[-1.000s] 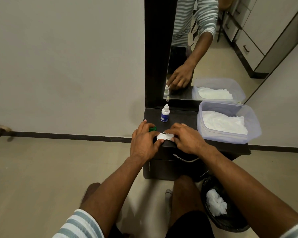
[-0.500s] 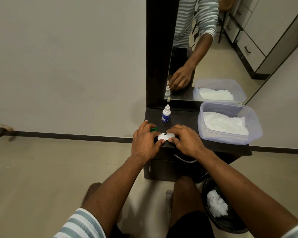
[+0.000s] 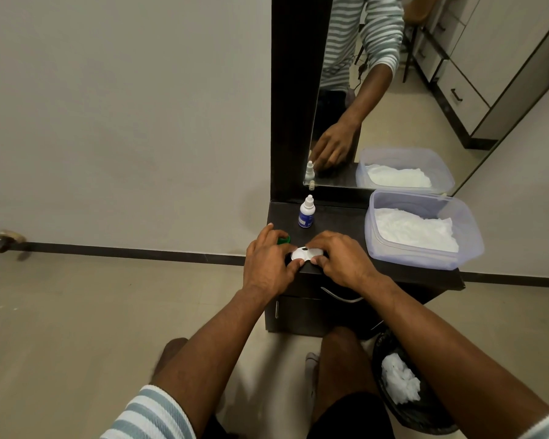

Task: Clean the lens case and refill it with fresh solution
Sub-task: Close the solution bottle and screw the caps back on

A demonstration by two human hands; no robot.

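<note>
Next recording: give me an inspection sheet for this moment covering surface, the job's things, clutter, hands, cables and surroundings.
Surface: dark cabinet top below a mirror.
Job's things: white lens case at the front edge; solution bottle upright behind it, cap on; green cap by the left fingers.
Clutter: plastic tub of white tissues on the right.
Hands: left hand and right hand both hold the lens case.
Cables: nothing seen.
Surroundings: black bin with used tissue on the floor; drawer handle under the top.

White lens case (image 3: 303, 254) on dresser edge (image 3: 377, 274)
</note>
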